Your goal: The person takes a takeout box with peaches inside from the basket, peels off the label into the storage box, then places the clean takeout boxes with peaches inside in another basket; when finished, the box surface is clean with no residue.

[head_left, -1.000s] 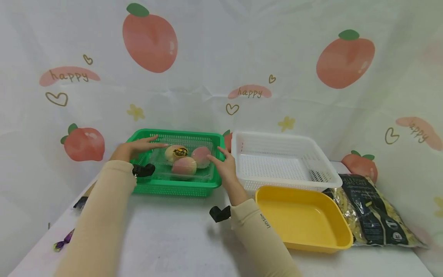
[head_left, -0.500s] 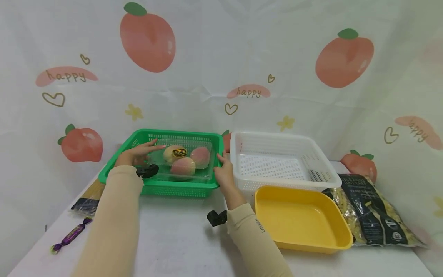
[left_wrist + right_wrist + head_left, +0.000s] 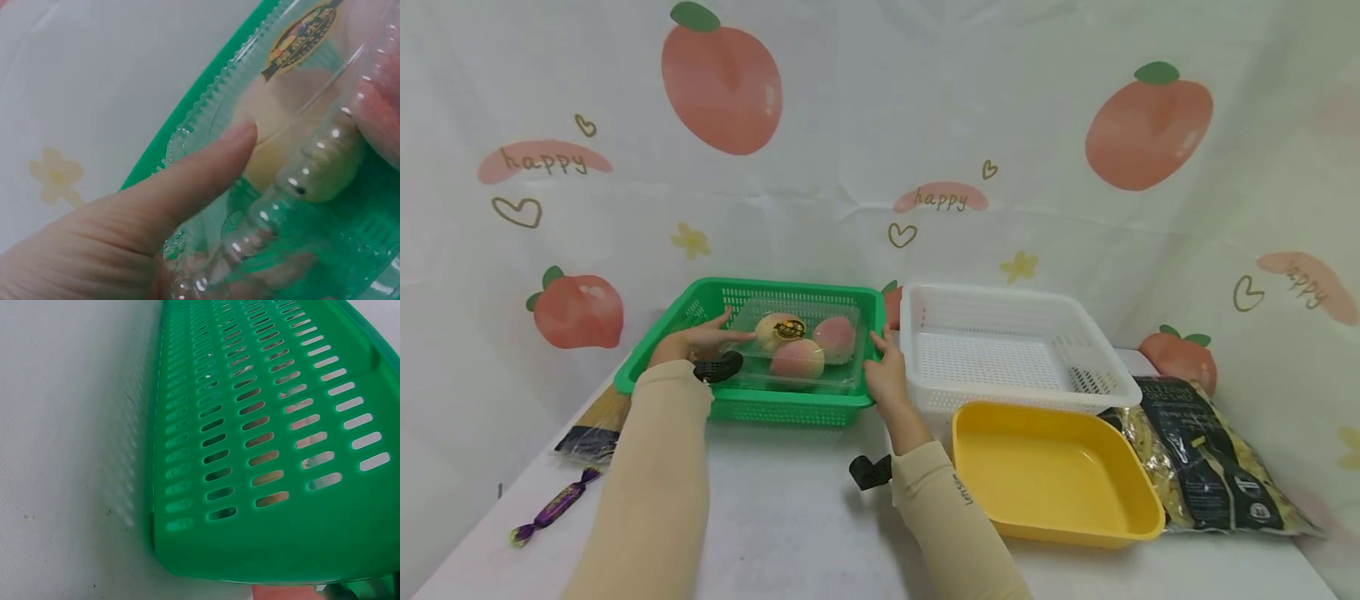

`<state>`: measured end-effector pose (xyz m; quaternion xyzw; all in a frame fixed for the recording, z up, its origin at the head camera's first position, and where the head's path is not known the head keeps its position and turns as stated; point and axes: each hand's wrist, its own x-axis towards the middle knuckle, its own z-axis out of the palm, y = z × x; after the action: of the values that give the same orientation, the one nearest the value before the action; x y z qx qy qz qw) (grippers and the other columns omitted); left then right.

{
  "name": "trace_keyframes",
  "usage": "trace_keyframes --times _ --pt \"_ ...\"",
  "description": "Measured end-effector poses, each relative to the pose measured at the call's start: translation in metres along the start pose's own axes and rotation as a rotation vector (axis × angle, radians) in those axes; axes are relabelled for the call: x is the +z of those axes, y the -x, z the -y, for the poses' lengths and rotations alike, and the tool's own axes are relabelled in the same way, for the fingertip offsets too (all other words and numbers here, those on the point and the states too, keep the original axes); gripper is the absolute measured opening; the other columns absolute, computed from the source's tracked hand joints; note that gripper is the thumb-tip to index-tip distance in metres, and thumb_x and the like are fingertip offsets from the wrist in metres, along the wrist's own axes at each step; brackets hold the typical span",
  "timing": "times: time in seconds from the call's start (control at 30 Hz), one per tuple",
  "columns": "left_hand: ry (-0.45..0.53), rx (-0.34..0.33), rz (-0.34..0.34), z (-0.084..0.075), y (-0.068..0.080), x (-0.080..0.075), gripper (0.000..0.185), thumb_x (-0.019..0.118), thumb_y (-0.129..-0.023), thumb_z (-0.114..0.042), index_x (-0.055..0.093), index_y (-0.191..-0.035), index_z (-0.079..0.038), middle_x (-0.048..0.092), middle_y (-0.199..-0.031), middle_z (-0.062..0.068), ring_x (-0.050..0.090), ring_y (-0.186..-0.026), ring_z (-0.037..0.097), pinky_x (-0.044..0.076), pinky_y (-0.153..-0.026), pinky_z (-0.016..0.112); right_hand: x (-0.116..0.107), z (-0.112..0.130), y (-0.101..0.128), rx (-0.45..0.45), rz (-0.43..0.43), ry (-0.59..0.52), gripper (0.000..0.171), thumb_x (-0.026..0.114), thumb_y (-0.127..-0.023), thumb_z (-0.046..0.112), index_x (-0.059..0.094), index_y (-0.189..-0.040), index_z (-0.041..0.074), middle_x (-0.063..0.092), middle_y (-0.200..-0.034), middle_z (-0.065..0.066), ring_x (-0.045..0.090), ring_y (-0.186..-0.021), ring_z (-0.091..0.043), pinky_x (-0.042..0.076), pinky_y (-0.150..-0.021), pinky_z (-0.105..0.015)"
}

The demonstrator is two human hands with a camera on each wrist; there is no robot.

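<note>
A clear plastic clamshell box (image 3: 842, 383) with a dark oval label (image 3: 789, 329) lies in the green basket (image 3: 790, 399). Three peaches, among them a pink one (image 3: 835, 337), show through its lid. My left hand (image 3: 694, 342) pinches the box's left end: in the left wrist view the thumb (image 3: 206, 178) lies on the lid, and fingers show through the plastic below. With my right hand (image 3: 889, 377) I grip the basket's right rim. In the right wrist view the slotted basket wall (image 3: 312, 531) hides most of that hand; only a fingertip (image 3: 284, 593) shows at the bottom.
Right of the green basket stands a white basket (image 3: 1015, 396), with a yellow tray (image 3: 1052, 475) in front. A dark bag of pasta (image 3: 1206, 458) lies far right. At the left are a purple wrapped candy (image 3: 557, 506) and a flat packet (image 3: 591, 433).
My left hand has come down from above onto the box's left end. The right hand has moved from over the box's right end to the basket's rim.
</note>
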<state>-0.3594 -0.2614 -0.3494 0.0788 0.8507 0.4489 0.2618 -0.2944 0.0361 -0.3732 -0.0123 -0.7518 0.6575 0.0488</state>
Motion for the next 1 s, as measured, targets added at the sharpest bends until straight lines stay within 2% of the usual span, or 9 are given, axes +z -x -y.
trace_keyframes --times 0.3,0.33,0.4,0.43,0.53,0.57,0.67,0.8,1.0 --pt "-0.057 0.008 0.016 0.000 0.004 -0.001 0.086 0.048 -0.097 -0.032 -0.022 -0.146 -0.016 -0.022 -0.150 0.027 0.001 -0.135 0.055 0.017 -0.109 0.063 -0.001 0.001 0.002 0.000 0.002 0.004 0.058 0.042 -0.084 -0.015 0.039 -0.140 0.001 0.016 -0.157 -0.002 0.010 -0.145 -0.026 0.025 -0.114 -0.040" --pt "-0.057 0.011 0.008 0.000 0.005 -0.002 0.085 0.047 -0.098 -0.031 -0.020 -0.147 -0.016 -0.021 -0.150 0.027 0.020 -0.134 0.052 0.027 -0.107 0.058 0.000 0.001 0.002 0.001 0.004 0.007 0.059 0.042 -0.084 -0.015 0.039 -0.140 0.001 0.016 -0.157 -0.002 0.011 -0.145 -0.026 0.024 -0.114 -0.041" --pt "-0.027 0.018 -0.021 -0.002 0.007 -0.003 0.080 0.046 -0.099 -0.027 -0.015 -0.148 -0.016 -0.006 -0.153 0.026 0.056 -0.099 0.037 0.047 -0.091 0.043 0.001 0.001 0.002 -0.004 0.006 0.016 0.059 0.042 -0.083 -0.015 0.040 -0.140 0.001 0.017 -0.157 -0.003 0.011 -0.145 -0.027 0.023 -0.115 -0.042" --pt "-0.004 0.020 -0.040 -0.002 0.007 -0.003 0.078 0.046 -0.099 -0.026 -0.012 -0.149 -0.016 0.002 -0.153 0.026 0.053 -0.072 0.028 0.050 -0.077 0.034 0.002 0.001 0.002 -0.006 0.007 0.017 0.059 0.042 -0.083 -0.015 0.040 -0.140 0.001 0.017 -0.157 -0.003 0.012 -0.145 -0.027 0.023 -0.115 -0.043" --pt "0.058 0.035 -0.074 -0.006 0.009 -0.002 0.073 0.043 -0.100 -0.025 -0.010 -0.149 -0.019 0.009 -0.152 0.028 0.051 -0.065 0.027 0.035 -0.054 0.023 0.002 0.001 0.001 -0.015 -0.007 0.020 0.059 0.042 -0.082 -0.014 0.041 -0.139 0.001 0.018 -0.157 -0.004 0.013 -0.144 -0.027 0.022 -0.115 -0.043" --pt "0.094 0.038 -0.079 -0.007 0.009 -0.001 0.072 0.043 -0.100 -0.025 -0.010 -0.149 -0.020 0.010 -0.152 0.028 0.061 -0.085 0.034 0.039 -0.056 0.021 0.002 0.001 0.001 -0.015 -0.012 0.021 0.059 0.043 -0.082 -0.014 0.041 -0.139 0.001 0.019 -0.156 -0.004 0.013 -0.144 -0.027 0.022 -0.115 -0.043" --pt "0.158 0.065 -0.079 -0.008 0.008 0.002 0.070 0.040 -0.101 -0.023 -0.011 -0.149 -0.020 0.000 -0.152 0.031 0.038 -0.129 0.045 0.050 -0.071 0.023 0.001 -0.001 0.001 -0.004 -0.021 0.022 0.059 0.043 -0.082 -0.014 0.041 -0.139 0.001 0.018 -0.156 -0.001 0.012 -0.144 -0.026 0.023 -0.115 -0.042" --pt "0.217 0.114 -0.080 -0.005 0.007 0.002 0.068 0.039 -0.102 -0.020 -0.010 -0.149 -0.020 0.002 -0.151 0.033 0.066 -0.102 0.024 0.054 -0.082 0.028 0.001 -0.002 0.002 -0.009 -0.021 0.030 0.059 0.043 -0.081 -0.015 0.041 -0.138 -0.001 0.019 -0.156 -0.003 0.013 -0.144 -0.028 0.023 -0.114 -0.043" --pt "0.213 0.166 -0.092 -0.002 0.010 -0.005 0.068 0.042 -0.100 -0.026 -0.004 -0.150 -0.022 0.005 -0.150 0.035 0.068 -0.089 0.009 0.054 -0.084 0.030 0.000 0.000 0.002 -0.022 -0.024 0.032 0.059 0.043 -0.081 -0.015 0.042 -0.138 -0.001 0.020 -0.156 -0.002 0.014 -0.144 -0.028 0.022 -0.115 -0.042"
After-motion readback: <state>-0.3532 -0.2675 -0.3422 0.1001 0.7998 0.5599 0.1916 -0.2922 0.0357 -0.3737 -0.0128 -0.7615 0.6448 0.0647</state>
